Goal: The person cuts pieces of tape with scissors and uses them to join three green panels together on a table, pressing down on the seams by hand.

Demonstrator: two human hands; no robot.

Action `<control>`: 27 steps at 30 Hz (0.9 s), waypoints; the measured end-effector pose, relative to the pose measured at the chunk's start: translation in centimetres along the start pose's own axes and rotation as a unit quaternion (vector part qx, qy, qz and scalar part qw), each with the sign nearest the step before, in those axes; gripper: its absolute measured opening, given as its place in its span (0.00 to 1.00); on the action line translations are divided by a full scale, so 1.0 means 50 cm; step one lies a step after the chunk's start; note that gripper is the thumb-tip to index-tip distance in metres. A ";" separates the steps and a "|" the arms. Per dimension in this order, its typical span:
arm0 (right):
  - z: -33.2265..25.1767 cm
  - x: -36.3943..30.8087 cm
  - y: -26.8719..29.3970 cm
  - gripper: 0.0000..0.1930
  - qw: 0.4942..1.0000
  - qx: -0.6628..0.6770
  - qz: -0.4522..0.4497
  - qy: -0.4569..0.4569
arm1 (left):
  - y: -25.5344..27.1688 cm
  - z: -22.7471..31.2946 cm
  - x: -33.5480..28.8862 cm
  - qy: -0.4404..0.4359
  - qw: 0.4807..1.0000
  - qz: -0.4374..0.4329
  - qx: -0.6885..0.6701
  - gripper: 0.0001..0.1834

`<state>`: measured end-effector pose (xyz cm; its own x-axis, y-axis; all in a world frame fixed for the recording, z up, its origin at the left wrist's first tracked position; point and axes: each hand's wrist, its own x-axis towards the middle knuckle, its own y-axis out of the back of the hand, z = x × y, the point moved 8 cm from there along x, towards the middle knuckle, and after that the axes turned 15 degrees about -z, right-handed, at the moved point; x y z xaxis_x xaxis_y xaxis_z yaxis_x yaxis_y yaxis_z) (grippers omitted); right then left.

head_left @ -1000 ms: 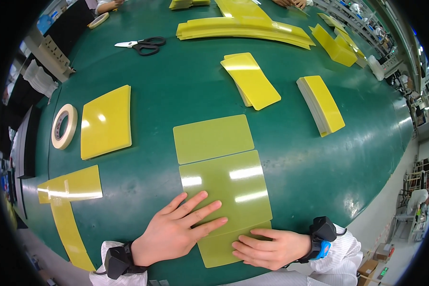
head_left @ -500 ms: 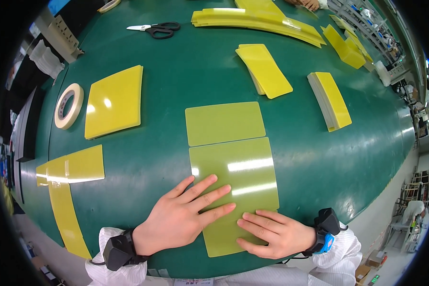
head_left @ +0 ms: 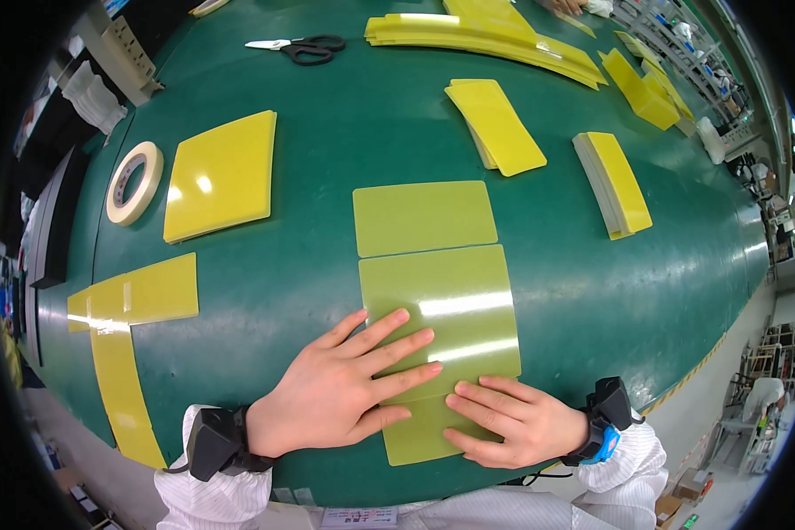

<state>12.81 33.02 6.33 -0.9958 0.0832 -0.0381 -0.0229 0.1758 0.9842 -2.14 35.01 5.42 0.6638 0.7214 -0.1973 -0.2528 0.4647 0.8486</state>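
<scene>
Three translucent yellow sheets lie in a column before me: a small far sheet (head_left: 426, 218), a larger middle sheet (head_left: 473, 329) and a small near sheet (head_left: 420, 444). A narrow gap runs between the far and middle sheets; the near sheet's upper edge meets the middle one. My left hand (head_left: 331, 393) lies flat with fingers spread, its fingertips on the middle sheet and its thumb over the near sheet's left side. With fingers outstretched, my right hand (head_left: 521, 424) rests on the near sheet's right side, by the seam. Neither hand holds anything.
At left are a tape roll (head_left: 135, 184), a square yellow stack (head_left: 221, 175) and a taped T-shaped yellow piece (head_left: 119, 375). Farther off lie scissors (head_left: 300, 48), long yellow strips (head_left: 477, 40) and two smaller stacks, one slanted (head_left: 496, 128), one narrow (head_left: 618, 181). Another person's hand (head_left: 570, 7) shows at the far edge.
My left thumb has come out to the side and now shows over the near sheet. The whole view has shifted slightly; the sheets keep their arrangement, and my right hand stays at the seam.
</scene>
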 end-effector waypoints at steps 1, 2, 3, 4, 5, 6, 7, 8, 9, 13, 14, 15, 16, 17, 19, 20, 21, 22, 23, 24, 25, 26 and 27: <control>0.000 0.000 0.002 0.15 1.000 -0.002 -0.001 -0.003 | 0.000 0.002 0.001 -0.004 1.000 0.001 0.001 0.24; -0.005 0.000 0.003 0.15 1.000 -0.012 0.000 0.003 | -0.005 0.002 -0.002 0.003 1.000 -0.006 0.026 0.25; -0.008 -0.001 0.005 0.15 1.000 -0.023 0.000 0.006 | -0.008 0.001 -0.001 0.007 0.999 -0.012 0.052 0.25; -0.022 -0.006 0.003 0.15 0.998 -0.050 0.011 0.030 | -0.007 0.004 -0.001 0.000 0.998 -0.010 0.055 0.25; -0.024 -0.006 0.000 0.15 0.998 -0.055 0.009 0.024 | -0.005 0.004 -0.003 0.007 0.999 -0.015 0.052 0.25; -0.035 -0.008 0.001 0.16 0.997 -0.055 0.012 0.048 | -0.003 0.004 -0.003 0.013 0.999 -0.019 0.050 0.26; -0.045 -0.010 0.001 0.16 0.996 -0.054 0.016 0.073 | -0.001 0.008 -0.003 0.004 0.999 -0.016 0.052 0.26; -0.044 -0.012 -0.001 0.17 0.996 -0.046 0.013 0.071 | -0.002 0.007 -0.003 0.010 0.998 -0.020 0.052 0.26; -0.044 -0.014 -0.004 0.17 0.997 -0.049 0.010 0.065 | -0.005 0.005 -0.003 0.016 0.998 -0.026 0.052 0.26; -0.046 -0.021 -0.011 0.18 0.997 -0.035 0.015 0.061 | -0.007 0.006 -0.002 0.021 0.997 -0.033 0.063 0.25; -0.045 -0.022 -0.010 0.18 0.998 -0.030 0.022 0.057 | -0.007 0.004 -0.003 0.022 0.998 -0.031 0.056 0.25; -0.043 -0.023 -0.010 0.18 0.998 -0.023 0.029 0.053 | -0.009 0.002 -0.002 0.023 0.998 -0.029 0.049 0.24; -0.041 -0.024 -0.011 0.18 0.998 -0.022 0.028 0.050 | -0.010 0.001 0.000 0.021 0.998 -0.030 0.048 0.24; -0.040 -0.024 -0.012 0.18 0.998 -0.021 0.030 0.050 | -0.011 0.000 0.001 0.020 0.998 -0.028 0.049 0.24; -0.039 -0.025 -0.011 0.18 0.998 -0.019 0.032 0.050 | -0.011 0.000 0.001 0.021 0.998 -0.028 0.051 0.24; -0.038 -0.025 -0.011 0.18 0.998 -0.016 0.033 0.049 | -0.012 -0.001 0.001 0.022 0.998 -0.027 0.052 0.24; -0.038 -0.026 -0.011 0.18 0.998 -0.014 0.033 0.048 | -0.012 -0.001 0.001 0.023 0.998 -0.026 0.053 0.24; -0.037 -0.026 -0.010 0.18 0.998 -0.013 0.033 0.047 | -0.012 -0.001 0.001 0.023 0.998 -0.027 0.052 0.24; -0.037 -0.025 -0.009 0.18 0.998 -0.012 0.033 0.047 | -0.011 0.000 0.001 0.023 0.998 -0.027 0.054 0.24; -0.037 -0.025 -0.009 0.18 0.998 -0.010 0.033 0.048 | -0.011 0.000 0.000 0.024 0.998 -0.028 0.056 0.24; -0.038 -0.025 -0.011 0.18 0.998 -0.010 0.033 0.048 | -0.011 0.000 0.000 0.024 0.998 -0.028 0.056 0.24; -0.038 -0.026 -0.012 0.17 0.998 -0.007 0.038 0.043 | -0.011 0.000 0.001 0.024 0.998 -0.029 0.056 0.24; -0.038 -0.026 -0.012 0.17 0.998 -0.004 0.045 0.039 | -0.011 0.000 0.000 0.026 0.998 -0.029 0.056 0.24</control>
<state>13.93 30.96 6.11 -0.9978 0.0208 0.0634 0.0659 0.1642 0.9842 -1.99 34.76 4.96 0.6375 0.7214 -0.2705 -0.1328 0.4487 0.8838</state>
